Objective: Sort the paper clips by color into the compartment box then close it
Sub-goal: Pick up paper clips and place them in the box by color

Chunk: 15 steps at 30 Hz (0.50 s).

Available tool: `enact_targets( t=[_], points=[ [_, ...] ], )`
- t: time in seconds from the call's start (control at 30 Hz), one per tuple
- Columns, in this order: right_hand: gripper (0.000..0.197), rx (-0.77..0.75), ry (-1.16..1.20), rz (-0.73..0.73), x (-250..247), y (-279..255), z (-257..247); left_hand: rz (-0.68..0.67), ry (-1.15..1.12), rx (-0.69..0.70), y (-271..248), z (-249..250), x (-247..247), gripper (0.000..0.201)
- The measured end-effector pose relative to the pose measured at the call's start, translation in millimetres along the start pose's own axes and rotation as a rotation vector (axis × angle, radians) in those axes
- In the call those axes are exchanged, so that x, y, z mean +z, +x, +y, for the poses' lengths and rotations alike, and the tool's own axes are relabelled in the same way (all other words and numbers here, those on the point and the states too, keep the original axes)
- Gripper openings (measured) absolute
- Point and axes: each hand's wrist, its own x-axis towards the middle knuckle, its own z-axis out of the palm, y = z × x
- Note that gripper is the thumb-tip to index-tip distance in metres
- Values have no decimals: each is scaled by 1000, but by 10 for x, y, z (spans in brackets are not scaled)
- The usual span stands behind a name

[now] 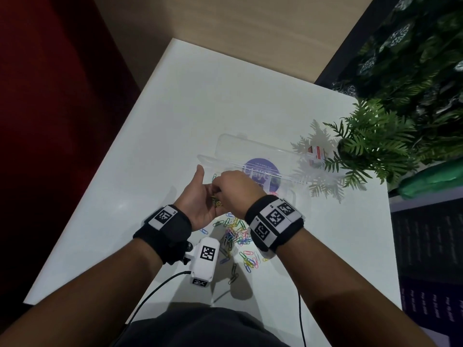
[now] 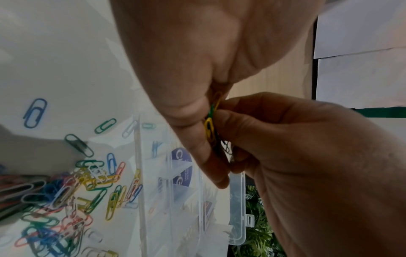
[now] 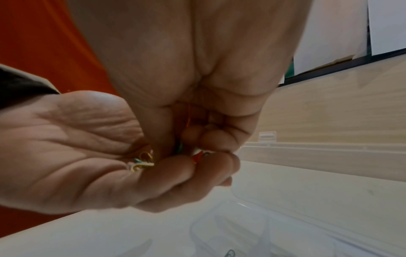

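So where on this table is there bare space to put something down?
The white table is bare beyond the open compartment box, and left of the left hand. It's crowded near the person, where the loose paper clips lie, and by the fern.

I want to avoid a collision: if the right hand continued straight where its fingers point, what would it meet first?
Most likely the paper clips lying in the cupped left hand; the right hand already reaches into that palm.

Left hand (image 1: 200, 196) palm up, fingers cupped; right hand (image 1: 236, 187) above it, fingers pinching into palm.
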Motion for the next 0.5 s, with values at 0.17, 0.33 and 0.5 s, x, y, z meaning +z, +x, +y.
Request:
enact_targets(
  t=[0.17, 0.33, 0.5],
  points=[
    [13, -32, 38, -17, -36, 53, -56, 36, -5, 19, 16, 60, -58, 85],
    [10, 15, 199, 15, -138, 70, -35, -31, 2, 10, 12, 89, -93, 86],
    [15, 9, 23, -19, -67, 112, -80, 12, -14, -5, 69, 102, -134, 85]
  ],
)
